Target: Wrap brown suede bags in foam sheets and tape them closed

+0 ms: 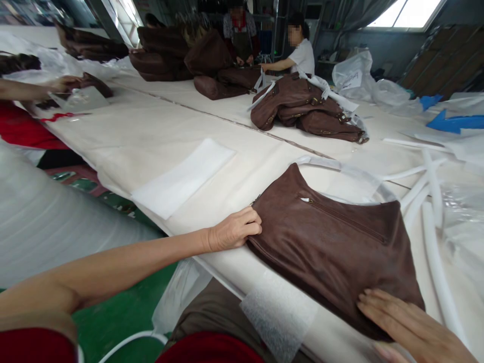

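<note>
A brown leather bag (321, 237) with a zipper across its upper part lies flat on the white table near the front edge. My left hand (236, 229) is closed on the bag's left side edge, fingers curled. Flat on the lower right part of the bag rests my right hand (408, 322), its fingers stretched out. The strap (325, 162), covered with white wrapping, curves behind the bag's top edge. Beneath the bag's lower edge, a piece of foam sheet (278, 315) hangs over the table edge.
A white foam sheet (185, 176) lies left of the bag. Brown bags (302, 108) are piled farther back. White foam tubes (434, 252) and clear plastic (465, 212) are at the right. A large foam roll (56, 217) stands left. Other people work around the table.
</note>
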Tool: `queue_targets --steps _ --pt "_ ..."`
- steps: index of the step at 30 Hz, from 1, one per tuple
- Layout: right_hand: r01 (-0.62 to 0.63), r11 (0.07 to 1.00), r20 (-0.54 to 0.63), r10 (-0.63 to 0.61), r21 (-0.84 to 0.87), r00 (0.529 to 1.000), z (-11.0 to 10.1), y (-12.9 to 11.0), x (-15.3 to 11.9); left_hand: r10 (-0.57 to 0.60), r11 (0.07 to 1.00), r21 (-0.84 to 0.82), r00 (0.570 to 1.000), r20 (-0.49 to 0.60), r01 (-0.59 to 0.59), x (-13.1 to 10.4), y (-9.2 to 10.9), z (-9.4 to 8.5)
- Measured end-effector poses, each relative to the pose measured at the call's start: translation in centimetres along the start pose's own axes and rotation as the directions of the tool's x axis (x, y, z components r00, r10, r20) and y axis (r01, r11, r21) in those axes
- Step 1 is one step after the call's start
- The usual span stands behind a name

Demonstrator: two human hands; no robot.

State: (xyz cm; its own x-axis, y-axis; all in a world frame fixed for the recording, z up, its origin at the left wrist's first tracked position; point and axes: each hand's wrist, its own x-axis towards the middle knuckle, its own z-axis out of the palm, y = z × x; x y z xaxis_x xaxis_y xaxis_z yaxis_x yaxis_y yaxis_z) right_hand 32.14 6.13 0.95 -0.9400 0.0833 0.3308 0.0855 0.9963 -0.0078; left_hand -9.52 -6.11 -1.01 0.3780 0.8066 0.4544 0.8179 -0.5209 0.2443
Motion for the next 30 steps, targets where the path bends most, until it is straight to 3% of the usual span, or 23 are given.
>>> queue_targets --steps 2,4,6,8,11,13,15,18,21,24,27,30 --pt "-0.12 0.992 0.0 0.12 0.027 0.993 -0.1 -0.8 2.6 -0.015 1.0 0.01 1.0 0.012 0.015 0.1 0.1 0.2" --pt "-0.149 0.989 -0.022 0.148 -0.019 0.989 0.7 -1.4 5.0 -0.038 0.999 0.028 0.998 0.044 0.037 0.1 0.0 0.0" --pt "-0.102 0.988 -0.025 0.1 -0.113 0.995 2.2 -1.8 6.7 -0.056 0.998 0.039 0.993 0.108 0.052 0.5 -0.1 -0.9" --pt "-0.057 0.981 -0.025 0.053 -0.184 0.998 3.7 -2.0 7.3 -0.082 0.996 0.041 0.968 0.237 0.074 1.3 0.1 -2.7" --pt "0.039 0.961 -0.094 -0.067 -0.273 0.993 5.0 -1.7 7.3 -0.143 0.988 0.015 0.882 0.449 0.153 4.1 1.4 -5.9" --pt "0.122 0.933 -0.114 -0.169 -0.339 0.979 5.3 -1.2 7.3 -0.154 0.983 -0.023 0.886 0.437 0.182 6.6 3.1 -6.7" --pt "0.171 0.909 -0.115 -0.23 -0.381 0.966 5.3 -0.9 7.5 -0.107 0.99 -0.053 0.95 0.294 0.127 9.0 4.8 -5.5" --pt "0.181 0.896 -0.138 -0.256 -0.405 0.957 5.1 -0.9 8.1 0.008 1.0 0.009 0.992 0.126 -0.01 10.6 6.3 -1.1" --pt "0.176 0.902 -0.148 -0.251 -0.395 0.956 4.6 -1.2 8.3 0.114 0.989 0.074 0.984 0.14 -0.125 9.8 6.0 3.4" --pt "0.157 0.938 -0.145 -0.21 -0.309 0.967 3.8 -1.4 7.9 0.114 0.988 0.088 0.98 0.165 -0.13 8.4 4.9 5.4" --pt "-0.124 0.951 -0.178 0.074 -0.285 0.981 3.7 -1.4 7.3 0.091 0.99 0.093 0.982 0.165 -0.107 8.2 4.1 5.5" --pt "-0.414 0.829 -0.219 0.354 -0.377 0.909 5.0 -1.1 6.4 0.083 0.987 0.122 0.985 0.152 -0.102 8.2 4.1 5.1"
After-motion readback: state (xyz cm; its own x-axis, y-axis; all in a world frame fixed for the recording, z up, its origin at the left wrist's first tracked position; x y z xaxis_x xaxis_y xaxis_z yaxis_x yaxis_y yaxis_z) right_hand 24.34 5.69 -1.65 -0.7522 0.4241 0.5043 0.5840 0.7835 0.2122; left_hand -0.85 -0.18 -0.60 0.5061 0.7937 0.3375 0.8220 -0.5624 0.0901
